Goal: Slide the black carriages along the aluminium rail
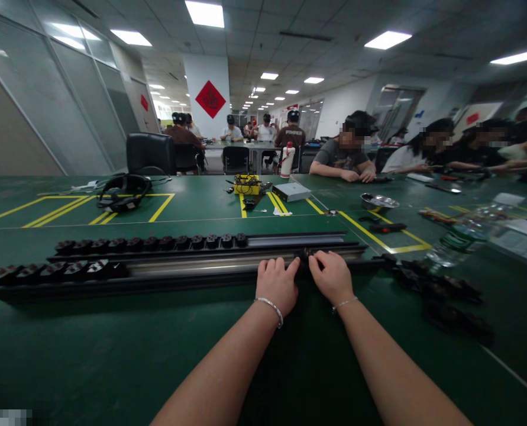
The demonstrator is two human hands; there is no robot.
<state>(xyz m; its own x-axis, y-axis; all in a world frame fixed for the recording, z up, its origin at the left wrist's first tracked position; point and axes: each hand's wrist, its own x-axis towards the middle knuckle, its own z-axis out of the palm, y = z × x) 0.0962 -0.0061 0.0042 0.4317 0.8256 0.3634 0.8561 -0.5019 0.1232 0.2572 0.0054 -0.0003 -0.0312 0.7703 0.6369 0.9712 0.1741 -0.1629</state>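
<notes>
Black chair (150, 154) stands at green desk (112, 343)'s far edge, white pillar (205, 68) beyond; glazed partition (28, 89) past far-left corner; ceiling panels (204, 13) lit.

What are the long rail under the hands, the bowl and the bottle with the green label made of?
Rail: probably metal, from its silvery gleam; its black edges could be painted metal or plastic.
Bowl: likely polished metal, silvery and reflecting light.
Bottle: probably smooth, clear plastic, since it's see-through.

a green worktable (112, 349) with yellow tape (367, 233), ceiling lights (204, 13) and people (340, 155) seated at tables (246, 144) suggest an office-like workshop.
</notes>
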